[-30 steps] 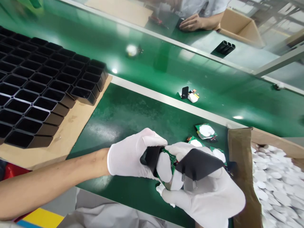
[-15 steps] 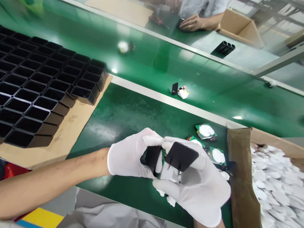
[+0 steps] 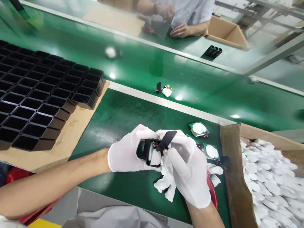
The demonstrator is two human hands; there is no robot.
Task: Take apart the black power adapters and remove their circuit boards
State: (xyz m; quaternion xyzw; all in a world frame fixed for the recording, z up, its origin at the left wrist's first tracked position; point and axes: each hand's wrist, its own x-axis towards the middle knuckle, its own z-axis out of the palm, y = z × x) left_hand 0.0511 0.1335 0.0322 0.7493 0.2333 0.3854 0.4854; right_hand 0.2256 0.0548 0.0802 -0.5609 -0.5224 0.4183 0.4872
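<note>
My left hand, in a white glove, is closed around a black plastic housing whose open end faces right. Inside that mouth show the edge of a green circuit board and a white pad. My right hand, gloved too, pinches at a flat black end cap, tilted close to the opening. Beneath the hands lie crumpled white pieces. A red-handled object is partly hidden by my right hand.
Rows of black housings stand on cardboard at left. Circuit boards with white pads lie at right beside a carton of white pads. Beyond runs a green belt carrying parts; a co-worker's hand is across it.
The black end cap has turned more edge-on and moved nearer the housing. My right hand has shifted left, uncovering the red-handled object. The parts on the belt have moved left.
</note>
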